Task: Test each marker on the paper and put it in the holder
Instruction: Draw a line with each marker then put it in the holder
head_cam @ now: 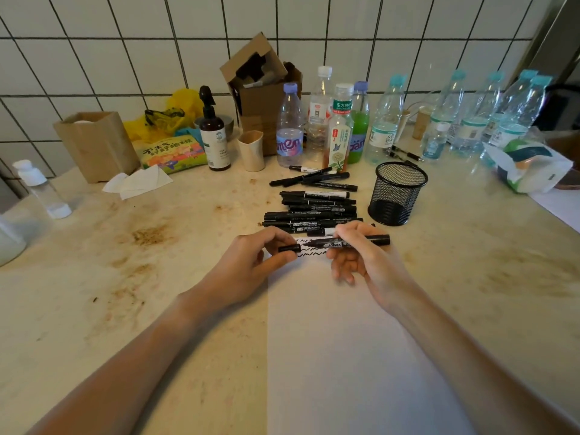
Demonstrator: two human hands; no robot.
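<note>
left hand (251, 259) pinching (fingers curled), right hand (361, 249) gripping

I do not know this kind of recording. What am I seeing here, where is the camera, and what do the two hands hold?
There is no machine: a person works with bare hands. The one picture comes from a camera on the person's head, looking down at a stained counter. The right hand holds an uncapped black marker. The left hand pinches its cap, just apart from the tip. Under them lies white paper with wavy test lines. Behind it is a pile of black markers, and to the right a black mesh holder. Bottles and boxes stand along the tiled wall.
</note>
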